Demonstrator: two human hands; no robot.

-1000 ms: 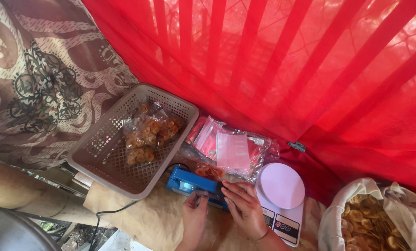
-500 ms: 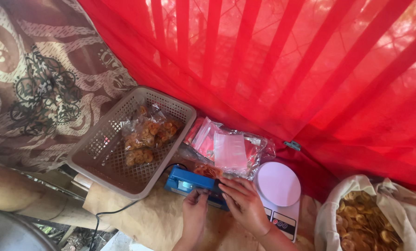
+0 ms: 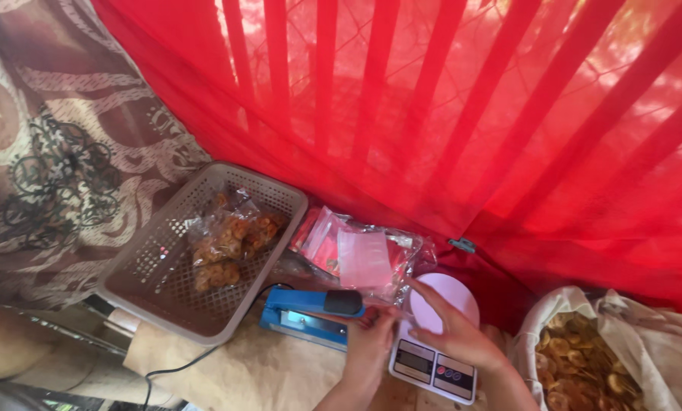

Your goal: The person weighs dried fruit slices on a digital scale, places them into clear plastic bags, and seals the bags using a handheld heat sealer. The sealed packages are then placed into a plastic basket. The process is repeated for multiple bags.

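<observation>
Right hand (image 3: 451,327) moved from blue sealer (image 3: 310,313) onto scale (image 3: 436,346), fingers spread open, left hand (image 3: 371,346) loosely open beside sealer

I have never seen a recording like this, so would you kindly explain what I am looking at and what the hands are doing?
This is one camera worn on a person's head, looking down at their own bare hands. The left hand rests by the black handle end of a blue heat sealer. The right hand lies over a small white kitchen scale. Whether either hand grips anything is hard to tell. Nearby are a grey plastic basket holding sealed snack packets, a pile of empty clear pouches, and an open sack of chips. A red curtain hangs behind.
</observation>
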